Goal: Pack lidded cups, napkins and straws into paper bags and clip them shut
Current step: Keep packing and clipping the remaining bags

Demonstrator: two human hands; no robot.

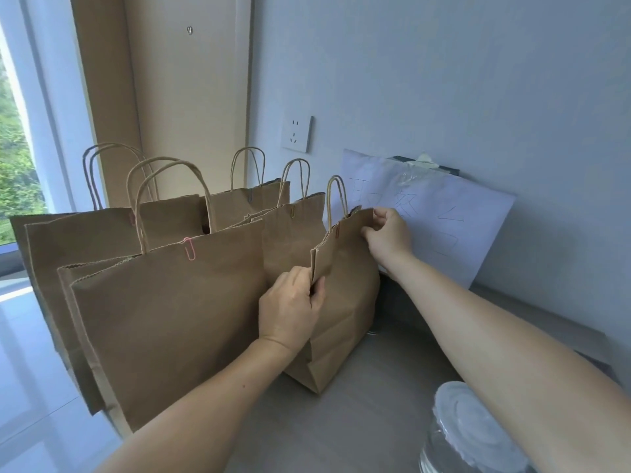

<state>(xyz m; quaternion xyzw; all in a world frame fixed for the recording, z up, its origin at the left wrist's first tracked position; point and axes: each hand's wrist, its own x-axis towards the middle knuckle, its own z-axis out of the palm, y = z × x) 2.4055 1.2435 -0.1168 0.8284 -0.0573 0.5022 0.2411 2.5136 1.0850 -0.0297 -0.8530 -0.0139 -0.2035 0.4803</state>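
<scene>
Both bare forearms reach forward. The left hand (290, 308) pinches the near top corner of the paper bag (345, 302); the right hand (391, 235), higher and farther out, pinches its far corner.

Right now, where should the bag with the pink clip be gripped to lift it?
Probably its twin handles, taken together from above: they arch upright and clear over the mouth held by the pink clip, while other bags crowd it.

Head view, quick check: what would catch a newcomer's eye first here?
Both hands hold the top edge of the rightmost paper bag, centre frame: the left hand pinches its near corner, the right hand its far corner. To the left stands a row of bags, the nearest shut with a pink paper clip. A lidded cup sits at bottom right.
</scene>
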